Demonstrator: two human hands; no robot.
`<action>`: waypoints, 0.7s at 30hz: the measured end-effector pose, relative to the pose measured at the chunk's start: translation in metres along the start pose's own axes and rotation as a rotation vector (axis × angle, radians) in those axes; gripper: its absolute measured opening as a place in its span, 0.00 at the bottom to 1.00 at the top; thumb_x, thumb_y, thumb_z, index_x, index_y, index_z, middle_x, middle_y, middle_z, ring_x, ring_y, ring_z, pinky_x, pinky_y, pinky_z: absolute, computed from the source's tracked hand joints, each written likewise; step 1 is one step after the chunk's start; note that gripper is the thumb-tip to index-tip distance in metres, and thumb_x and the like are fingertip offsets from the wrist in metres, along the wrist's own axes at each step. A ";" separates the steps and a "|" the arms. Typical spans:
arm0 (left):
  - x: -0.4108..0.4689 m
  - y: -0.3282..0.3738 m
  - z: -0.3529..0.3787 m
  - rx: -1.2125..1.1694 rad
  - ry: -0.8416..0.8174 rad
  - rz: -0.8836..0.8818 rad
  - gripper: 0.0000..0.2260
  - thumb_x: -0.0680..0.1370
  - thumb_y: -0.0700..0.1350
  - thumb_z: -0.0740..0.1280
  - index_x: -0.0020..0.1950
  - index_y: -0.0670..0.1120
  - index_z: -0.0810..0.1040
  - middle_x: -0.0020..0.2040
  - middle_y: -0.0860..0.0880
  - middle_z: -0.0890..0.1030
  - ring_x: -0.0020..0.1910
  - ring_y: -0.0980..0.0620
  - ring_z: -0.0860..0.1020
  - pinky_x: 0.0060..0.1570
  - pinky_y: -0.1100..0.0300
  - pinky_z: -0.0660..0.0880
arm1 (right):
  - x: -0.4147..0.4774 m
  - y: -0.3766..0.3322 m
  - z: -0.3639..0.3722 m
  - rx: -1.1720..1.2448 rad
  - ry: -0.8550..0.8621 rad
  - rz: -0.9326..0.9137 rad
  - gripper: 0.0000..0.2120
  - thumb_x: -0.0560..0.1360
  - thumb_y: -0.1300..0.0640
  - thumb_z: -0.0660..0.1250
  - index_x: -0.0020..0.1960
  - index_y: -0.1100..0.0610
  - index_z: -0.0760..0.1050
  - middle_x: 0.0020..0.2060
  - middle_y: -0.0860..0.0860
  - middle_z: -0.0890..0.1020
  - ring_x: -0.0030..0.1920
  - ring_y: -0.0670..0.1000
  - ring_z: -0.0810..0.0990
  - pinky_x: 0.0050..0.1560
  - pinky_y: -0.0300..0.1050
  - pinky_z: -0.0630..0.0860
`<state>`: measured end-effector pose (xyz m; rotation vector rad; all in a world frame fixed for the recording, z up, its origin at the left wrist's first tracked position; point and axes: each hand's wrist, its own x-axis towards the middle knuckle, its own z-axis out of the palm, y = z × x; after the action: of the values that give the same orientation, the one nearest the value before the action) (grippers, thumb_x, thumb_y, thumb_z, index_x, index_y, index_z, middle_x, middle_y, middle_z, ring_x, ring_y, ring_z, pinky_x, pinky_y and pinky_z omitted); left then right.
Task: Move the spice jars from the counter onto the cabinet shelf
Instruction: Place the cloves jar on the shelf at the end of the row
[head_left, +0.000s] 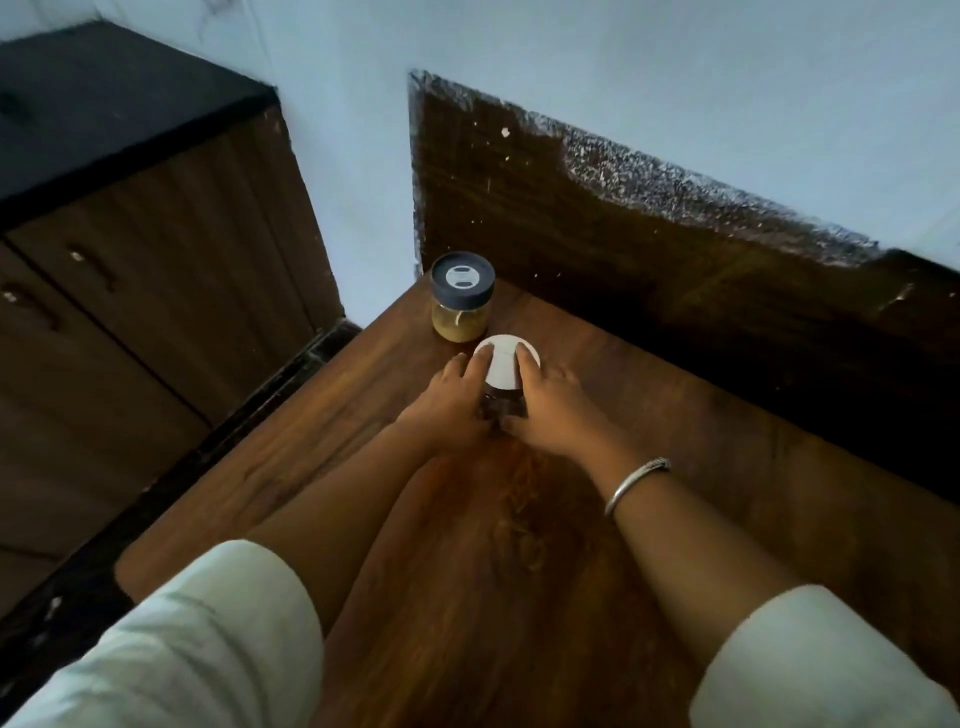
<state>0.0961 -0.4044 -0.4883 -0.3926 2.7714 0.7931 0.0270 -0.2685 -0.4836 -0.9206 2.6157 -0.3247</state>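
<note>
Two hands on one spice jar. The left hand (452, 400) and the right hand (550, 405) grip the upright white-lidded jar (503, 366) from either side, fingers curled onto the lid's rim; its base is hidden between them, above the wooden tabletop (675, 467). A grey-lidded jar (461, 296) with yellowish contents stands on the tabletop just beyond the left hand's fingertips. A metal bangle (631, 486) circles the right wrist. Dark cabinet doors (156, 260) lie well left of the hands
</note>
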 end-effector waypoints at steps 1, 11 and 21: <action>0.002 -0.001 0.004 -0.044 -0.004 -0.002 0.40 0.76 0.49 0.66 0.75 0.55 0.39 0.77 0.43 0.53 0.73 0.41 0.60 0.69 0.49 0.63 | 0.002 -0.001 0.004 0.005 -0.001 0.005 0.41 0.75 0.47 0.63 0.75 0.50 0.38 0.73 0.61 0.58 0.71 0.62 0.59 0.66 0.57 0.64; 0.001 0.007 0.024 -0.262 0.234 0.073 0.44 0.72 0.44 0.70 0.75 0.57 0.41 0.74 0.45 0.60 0.70 0.44 0.65 0.64 0.54 0.66 | -0.011 0.002 0.014 0.379 0.230 0.102 0.38 0.76 0.57 0.64 0.76 0.49 0.43 0.72 0.56 0.63 0.71 0.57 0.64 0.66 0.55 0.68; -0.047 0.077 0.026 -0.499 0.437 0.344 0.53 0.65 0.52 0.75 0.75 0.55 0.39 0.74 0.51 0.55 0.67 0.63 0.54 0.63 0.63 0.62 | -0.092 0.009 -0.022 0.734 0.588 0.097 0.39 0.71 0.43 0.67 0.74 0.48 0.51 0.71 0.53 0.63 0.67 0.52 0.69 0.51 0.36 0.73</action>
<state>0.1195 -0.3182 -0.4588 -0.1845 3.0528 1.6773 0.0802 -0.2011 -0.4439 -0.4733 2.6327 -1.5945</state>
